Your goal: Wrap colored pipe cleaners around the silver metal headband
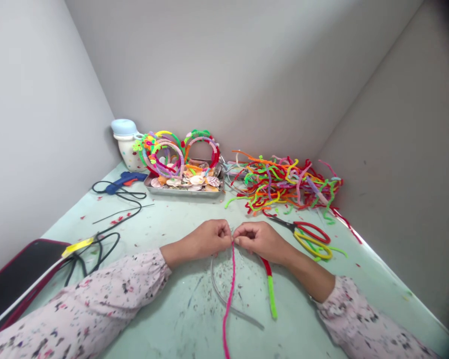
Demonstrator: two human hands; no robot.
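Observation:
My left hand (214, 238) and my right hand (258, 240) meet fingertip to fingertip over the middle of the table. Both are closed in a pinch at the upper end of a pink pipe cleaner (230, 294), which hangs down toward the near edge. A grey headband (219, 289) curves below my hands, its top hidden behind the fingers. One arm of it is bare; the other, coming out under my right hand, is wrapped in red (266, 266) and, at its end, bright green (272, 297).
Scissors (295, 227) lie right of my right hand. Behind are a heap of pipe cleaners (284, 182), a metal tray of shells (183, 192) with decorated headbands (168, 157), and a lidded cup (127, 149). A blue glue gun (121, 183), cables (108, 232) and a dark device (18, 274) are left.

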